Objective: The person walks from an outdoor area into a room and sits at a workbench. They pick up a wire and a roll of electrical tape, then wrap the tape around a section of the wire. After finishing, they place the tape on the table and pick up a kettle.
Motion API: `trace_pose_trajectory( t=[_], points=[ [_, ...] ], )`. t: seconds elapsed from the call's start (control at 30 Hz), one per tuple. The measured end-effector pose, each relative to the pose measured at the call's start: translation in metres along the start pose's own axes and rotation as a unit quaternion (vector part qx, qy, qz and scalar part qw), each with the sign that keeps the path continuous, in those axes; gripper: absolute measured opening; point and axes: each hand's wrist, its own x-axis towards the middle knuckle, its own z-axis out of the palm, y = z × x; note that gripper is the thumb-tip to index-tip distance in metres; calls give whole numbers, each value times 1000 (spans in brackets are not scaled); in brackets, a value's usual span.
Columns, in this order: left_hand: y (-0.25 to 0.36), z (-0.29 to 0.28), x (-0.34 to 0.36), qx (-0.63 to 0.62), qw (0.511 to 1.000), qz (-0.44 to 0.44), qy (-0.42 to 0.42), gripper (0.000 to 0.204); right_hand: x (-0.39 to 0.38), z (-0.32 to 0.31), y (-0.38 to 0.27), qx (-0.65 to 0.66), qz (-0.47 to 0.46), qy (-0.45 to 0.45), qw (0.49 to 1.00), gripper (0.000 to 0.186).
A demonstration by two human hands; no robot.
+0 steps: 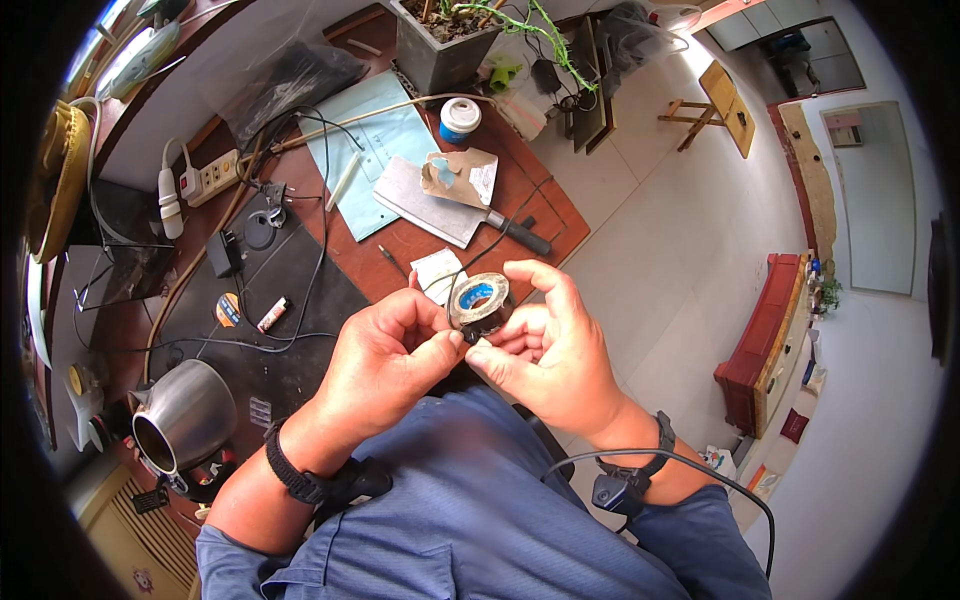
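Note:
Close in front of my body, both hands meet around a roll of black electrical tape (492,318) with a blue inner core. My right hand (560,350) holds the roll between its fingers, its index finger raised along the far side and its thumb reaching toward the left. My left hand (390,345) is closed in a pinch on a thin black cable (452,290), just beside the roll. The thumbs almost touch at a small dark piece below the roll; whether that is tape or cable, I cannot tell.
On the brown table lie a cleaver (440,205), a blue folder (350,140), a torn cardboard piece (475,178) and a lidded cup (460,118). Leftward are a lighter (272,314), a power strip (215,178), loose cables and a metal kettle (190,415). A potted plant (440,50) stands at the back.

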Motion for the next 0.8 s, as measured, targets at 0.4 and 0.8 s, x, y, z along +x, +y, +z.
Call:
trace_pose_trajectory(
  t=[0.4, 0.8],
  points=[
    [-1, 4, 1, 137, 987, 85, 16, 5, 6, 2, 9, -324, -294, 78, 896, 22],
    [-1, -12, 12, 286, 922, 257, -36, 34, 6, -8, 12, -270, -217, 61, 936, 15]
  ],
)
